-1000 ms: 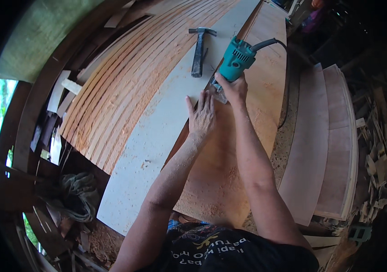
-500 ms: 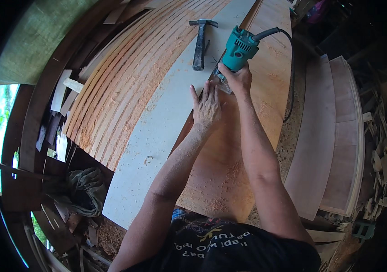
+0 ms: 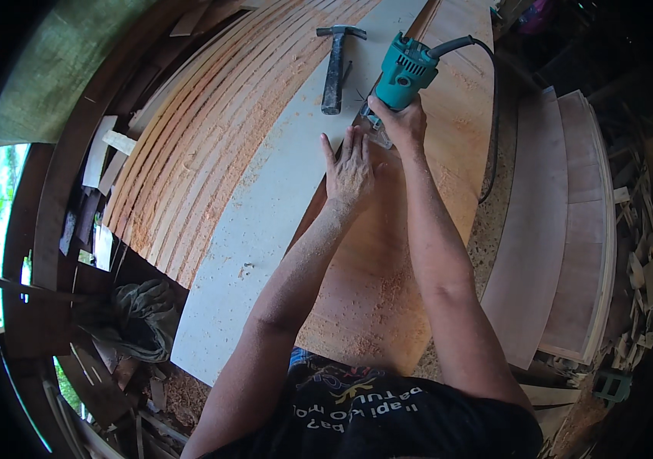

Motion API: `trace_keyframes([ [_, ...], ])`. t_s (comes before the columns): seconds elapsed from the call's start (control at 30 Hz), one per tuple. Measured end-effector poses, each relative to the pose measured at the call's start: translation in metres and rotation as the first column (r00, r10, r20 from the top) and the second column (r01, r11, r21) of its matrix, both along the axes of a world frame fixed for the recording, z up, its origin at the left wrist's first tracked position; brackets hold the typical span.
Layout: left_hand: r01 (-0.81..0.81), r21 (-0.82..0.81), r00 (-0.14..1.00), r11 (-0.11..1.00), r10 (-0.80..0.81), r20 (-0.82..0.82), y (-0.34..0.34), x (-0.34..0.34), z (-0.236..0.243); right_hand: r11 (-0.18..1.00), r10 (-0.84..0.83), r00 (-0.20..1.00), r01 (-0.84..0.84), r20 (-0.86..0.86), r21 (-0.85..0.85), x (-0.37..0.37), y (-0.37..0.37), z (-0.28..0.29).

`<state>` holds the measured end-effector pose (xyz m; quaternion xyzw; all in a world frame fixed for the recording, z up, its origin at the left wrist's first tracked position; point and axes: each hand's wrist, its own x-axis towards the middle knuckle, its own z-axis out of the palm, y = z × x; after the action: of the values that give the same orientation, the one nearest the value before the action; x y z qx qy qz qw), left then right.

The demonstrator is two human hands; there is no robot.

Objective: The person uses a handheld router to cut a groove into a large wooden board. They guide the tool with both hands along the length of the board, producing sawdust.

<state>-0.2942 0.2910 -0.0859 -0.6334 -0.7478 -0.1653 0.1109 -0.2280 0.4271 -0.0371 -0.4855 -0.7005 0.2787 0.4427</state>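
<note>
My right hand (image 3: 403,126) grips the lower body of a teal trim router (image 3: 405,69), its clear base (image 3: 376,131) resting on the work by a long dark edge. A black cord (image 3: 489,73) leaves the router's top and curves down the right side. My left hand (image 3: 350,170) lies flat with fingers stretched out, just left of and below the router's base, across the edge between a pale board (image 3: 257,206) and a reddish wooden panel (image 3: 368,268). Ahead of the left hand, a claw hammer (image 3: 334,73) lies on the pale board, with a thin dark piece beside it.
Grooved wooden slats (image 3: 188,168) covered in shavings stretch along the left. Stacked curved plywood sheets (image 3: 533,229) stand to the right, with a heap of wood offcuts (image 3: 651,283) beyond. Crumpled dark cloth (image 3: 139,317) lies at lower left.
The router and my right hand have shifted very slightly forward along the edge. My left hand stays flat in nearly the same place. The whole view has moved a little.
</note>
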Motion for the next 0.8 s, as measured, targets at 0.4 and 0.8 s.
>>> trace_keyframes([
  [0.4,0.011,-0.019,0.999,1.0,-0.01,0.045,0.004,0.001,0.005,1.0,0.015,1.0,-0.015,-0.015,0.0,0.0,0.007,0.002],
  [0.8,0.016,0.009,0.998,1.0,-0.016,0.065,0.012,0.0,0.003,1.0,0.012,1.0,-0.012,-0.007,0.009,0.0,0.012,0.004],
])
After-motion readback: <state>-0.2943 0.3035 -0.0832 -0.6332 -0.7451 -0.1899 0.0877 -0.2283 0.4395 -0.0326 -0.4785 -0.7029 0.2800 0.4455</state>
